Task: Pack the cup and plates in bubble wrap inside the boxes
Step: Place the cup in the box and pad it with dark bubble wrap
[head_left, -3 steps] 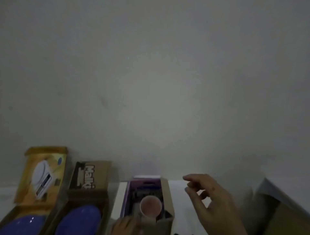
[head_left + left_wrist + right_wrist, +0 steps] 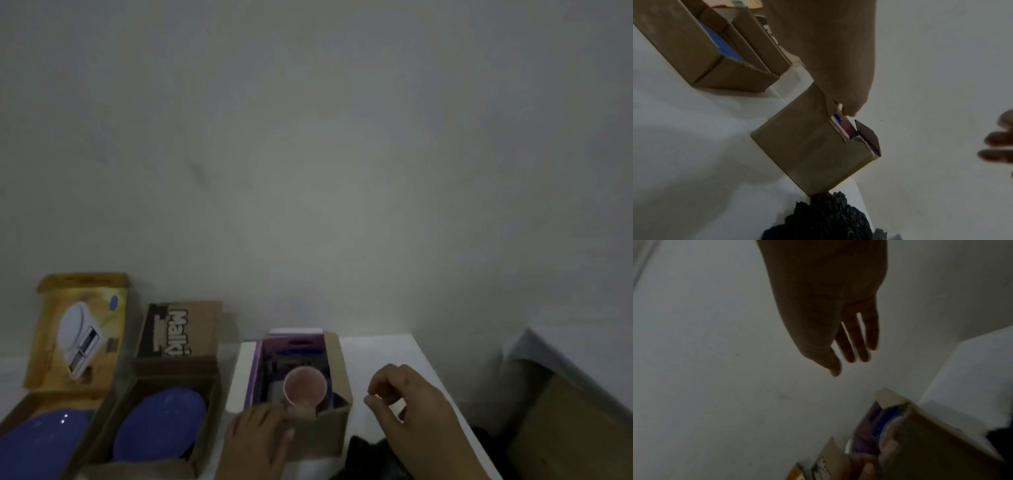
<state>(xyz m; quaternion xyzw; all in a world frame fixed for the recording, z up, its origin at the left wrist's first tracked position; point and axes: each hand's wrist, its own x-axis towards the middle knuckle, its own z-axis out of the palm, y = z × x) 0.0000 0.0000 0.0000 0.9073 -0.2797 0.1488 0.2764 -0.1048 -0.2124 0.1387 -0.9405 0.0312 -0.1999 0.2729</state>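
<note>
A pink cup [image 2: 304, 386] stands in the box [image 2: 337, 363] the left hand [image 2: 258, 437] grips; right hand [image 2: 407, 407] loose, empty.

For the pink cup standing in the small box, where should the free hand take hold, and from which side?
Grip the pink cup by its rim, coming straight down from above with the right hand, which is empty. It stands upright, mouth up, and the small box walls close off its sides. The left hand rests at the box's near edge, so approaching from the right seems clearer.
</note>
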